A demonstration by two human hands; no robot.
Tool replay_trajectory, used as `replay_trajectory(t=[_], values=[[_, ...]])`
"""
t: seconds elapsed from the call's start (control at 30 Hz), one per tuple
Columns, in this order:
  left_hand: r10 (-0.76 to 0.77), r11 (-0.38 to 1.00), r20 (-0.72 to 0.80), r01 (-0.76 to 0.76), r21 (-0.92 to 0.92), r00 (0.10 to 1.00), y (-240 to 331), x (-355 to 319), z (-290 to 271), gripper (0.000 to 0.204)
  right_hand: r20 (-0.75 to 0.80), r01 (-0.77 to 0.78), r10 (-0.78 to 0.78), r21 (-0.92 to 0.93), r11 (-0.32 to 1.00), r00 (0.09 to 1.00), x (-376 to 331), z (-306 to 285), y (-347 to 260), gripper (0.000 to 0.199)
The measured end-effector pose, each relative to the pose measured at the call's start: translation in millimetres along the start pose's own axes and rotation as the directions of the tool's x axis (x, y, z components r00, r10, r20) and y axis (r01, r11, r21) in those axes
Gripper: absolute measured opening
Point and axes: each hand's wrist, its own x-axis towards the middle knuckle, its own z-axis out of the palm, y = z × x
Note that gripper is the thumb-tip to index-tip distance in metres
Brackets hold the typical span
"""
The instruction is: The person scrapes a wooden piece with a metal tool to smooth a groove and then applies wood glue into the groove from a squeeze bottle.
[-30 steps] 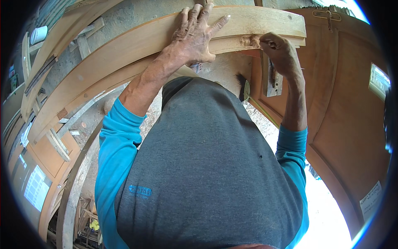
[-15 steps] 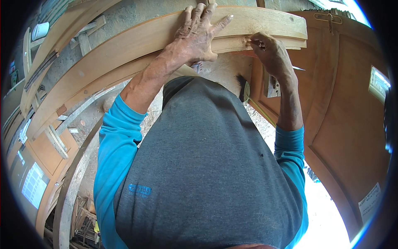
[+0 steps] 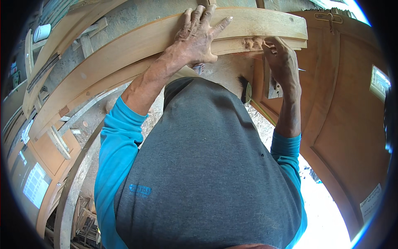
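Observation:
A long pale wooden board (image 3: 257, 21) spans the top of the view, with a lower stepped ledge along its near edge. My left hand (image 3: 197, 39) rests on the board with its fingers spread, holding nothing. Close to the board's right end, my right hand (image 3: 282, 58) is closed with bent fingers at the ledge. Whatever it may be holding is hidden by the fingers. Just left of those fingers, reddish-brown clumps (image 3: 253, 42) lie on the ledge; they look like putty or wood dust.
Brown wooden door panels (image 3: 352, 120) stand at the right, one with a metal latch (image 3: 327, 18). A broom-like brush (image 3: 245, 89) is below the ledge. More timber (image 3: 78, 178) and a white cup-shaped container (image 3: 42, 32) are at the left.
My right hand has shifted a little to the right along the ledge, uncovering the brown clumps. My left hand has stayed in place on the board.

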Motion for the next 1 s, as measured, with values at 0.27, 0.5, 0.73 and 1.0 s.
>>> replay_trajectory(t=[0.27, 0.5, 0.73, 1.0], values=[[0.011, 1.000, 0.014, -0.011, -0.001, 1.000, 0.4, 4.3, -6.6, 0.131, 0.042, -0.003, -0.002, 0.133, 0.991, 0.999, -38.6, 33.0, 1.2, 0.012], [-0.004, 1.000, 0.048, 0.005, -0.017, 0.999, 1.7, 5.4, -9.4, 0.134, -0.060, -0.034, 0.061, 0.381, 0.924, 0.996, -43.8, 62.5, 0.8, 0.022], [-0.001, 0.999, 0.068, 0.005, -0.052, 0.998, 0.2, 5.4, -6.9, 0.129, -0.294, -0.054, 0.143, 0.293, 0.955, 0.945, -48.8, 79.1, 12.2, 0.015], [-0.004, 0.999, 0.089, 0.008, -0.052, 0.996, 1.1, 5.3, -21.7, 0.133, -0.585, -0.129, 0.121, 0.029, 0.991, 0.802, -91.1, 71.9, 29.6, 0.021]])
